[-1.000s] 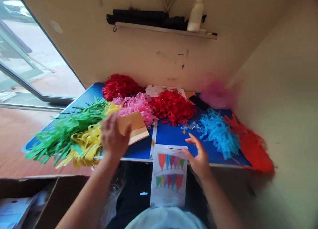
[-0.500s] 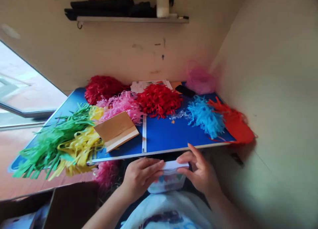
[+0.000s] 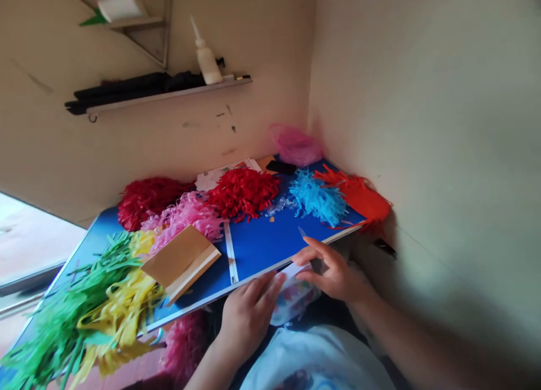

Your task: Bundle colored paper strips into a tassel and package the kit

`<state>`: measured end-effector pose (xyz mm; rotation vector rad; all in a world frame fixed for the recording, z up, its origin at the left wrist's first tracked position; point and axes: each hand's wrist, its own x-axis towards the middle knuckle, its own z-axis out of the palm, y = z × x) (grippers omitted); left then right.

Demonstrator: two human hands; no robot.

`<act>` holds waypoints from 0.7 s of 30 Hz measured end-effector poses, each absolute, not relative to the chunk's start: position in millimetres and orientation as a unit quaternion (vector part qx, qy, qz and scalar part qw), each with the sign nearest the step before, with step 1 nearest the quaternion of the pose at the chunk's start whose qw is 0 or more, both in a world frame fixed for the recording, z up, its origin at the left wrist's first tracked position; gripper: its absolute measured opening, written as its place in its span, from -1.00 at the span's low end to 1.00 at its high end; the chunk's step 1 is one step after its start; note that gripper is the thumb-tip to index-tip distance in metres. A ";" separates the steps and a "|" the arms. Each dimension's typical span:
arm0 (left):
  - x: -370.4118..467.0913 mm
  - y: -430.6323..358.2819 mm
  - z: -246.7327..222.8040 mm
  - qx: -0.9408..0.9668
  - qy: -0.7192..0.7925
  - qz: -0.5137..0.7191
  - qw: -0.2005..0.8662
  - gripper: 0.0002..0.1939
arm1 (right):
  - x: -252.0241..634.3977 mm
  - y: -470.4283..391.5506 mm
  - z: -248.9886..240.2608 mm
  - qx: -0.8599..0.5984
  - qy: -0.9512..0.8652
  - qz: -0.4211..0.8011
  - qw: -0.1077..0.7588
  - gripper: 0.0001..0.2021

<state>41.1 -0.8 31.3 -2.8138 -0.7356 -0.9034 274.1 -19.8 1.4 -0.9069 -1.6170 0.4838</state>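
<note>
Just below the table's front edge, a small pale box or pack (image 3: pixel 295 270) lies between both hands above a clear, patterned container (image 3: pixel 291 301). My left hand (image 3: pixel 249 305) has its fingers pressed together against the pack's left end. With thumb and fingers my right hand (image 3: pixel 323 269) pinches its right end; a thin translucent piece sticks up beside the raised index finger. A folded brown card (image 3: pixel 181 260) rests on the blue table (image 3: pixel 264 240). Fringed bundles lie around it: green (image 3: pixel 71 300), yellow (image 3: pixel 122 311), pink (image 3: pixel 190 215), red (image 3: pixel 245 193) and light blue (image 3: pixel 319 198).
A dark red bundle (image 3: pixel 152 201) and pink plastic bag (image 3: pixel 296 146) sit along the wall beside a black phone (image 3: pixel 281 167). An orange bundle (image 3: pixel 366 201) overhangs the right end. Above is a shelf (image 3: pixel 169 97) with a bottle (image 3: pixel 208 63).
The view has turned right and tilted, so the table now slants. A thin translucent piece now shows by my right hand. Both hands remain at the pale pack.
</note>
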 end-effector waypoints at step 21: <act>55.7 -29.1 24.0 -0.862 -0.356 -0.347 0.101 -0.70 | 199.1 -47.3 6.4 -0.293 -0.148 0.640 0.694 -0.73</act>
